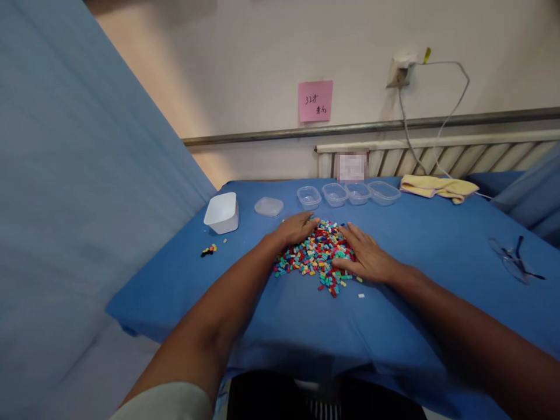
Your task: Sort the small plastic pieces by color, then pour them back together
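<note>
A heap of small toy bricks (312,254) in many colours lies in the middle of the blue-covered table (289,326). My left hand (300,227) rests against the heap's far left side, its thumb and fingers apart. On the right edge of the pile, my right hand (365,256) lies with fingers spread, touching the bricks. Neither hand grips anything that I can see. Just below my right hand sits a single white brick (361,296). Bricks under both palms are hidden.
A white tub (222,213) stands at the left, with a small group of bricks (209,250) before it. Behind the heap are a clear lid (269,206) and several clear containers (308,198). A yellow cloth (437,188) and eyeglasses (515,261) lie rightward.
</note>
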A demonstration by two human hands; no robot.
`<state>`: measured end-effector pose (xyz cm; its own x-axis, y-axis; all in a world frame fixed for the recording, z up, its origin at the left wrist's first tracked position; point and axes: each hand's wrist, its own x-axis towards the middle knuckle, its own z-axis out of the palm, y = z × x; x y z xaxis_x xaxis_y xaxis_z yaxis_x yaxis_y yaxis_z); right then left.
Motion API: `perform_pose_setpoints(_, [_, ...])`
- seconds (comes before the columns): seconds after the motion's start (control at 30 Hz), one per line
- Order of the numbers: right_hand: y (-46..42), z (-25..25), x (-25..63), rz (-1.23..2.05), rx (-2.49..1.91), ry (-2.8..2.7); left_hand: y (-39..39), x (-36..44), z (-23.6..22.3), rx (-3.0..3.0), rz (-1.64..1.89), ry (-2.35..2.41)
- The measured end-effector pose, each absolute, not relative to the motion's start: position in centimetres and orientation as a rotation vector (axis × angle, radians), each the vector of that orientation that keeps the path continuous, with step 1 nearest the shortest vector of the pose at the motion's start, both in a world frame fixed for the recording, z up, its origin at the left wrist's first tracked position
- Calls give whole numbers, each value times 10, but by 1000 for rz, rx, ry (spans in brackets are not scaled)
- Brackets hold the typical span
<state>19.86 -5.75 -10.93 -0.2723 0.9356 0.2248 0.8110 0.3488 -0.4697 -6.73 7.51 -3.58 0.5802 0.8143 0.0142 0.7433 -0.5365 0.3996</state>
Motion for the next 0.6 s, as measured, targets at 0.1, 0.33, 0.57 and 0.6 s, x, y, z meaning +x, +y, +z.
perform_pose_setpoints(0.1, [-29, -101, 177, 465, -1474, -2047, 87, -56, -35, 2446, 273, 1044])
perform_pose_setpoints(0.33, [10, -82, 140, 546, -1488, -1590, 66, -48, -44, 2333, 477, 1035])
perform_pose_setpoints(0.57, [-10, -61, 119, 596, -1324, -1701, 19, -81, -29, 2552, 635, 872])
perform_pose_setpoints(0.6, [-16, -58, 114, 594, -1309, -1743, 12, -88, -28, 2581, 640, 864])
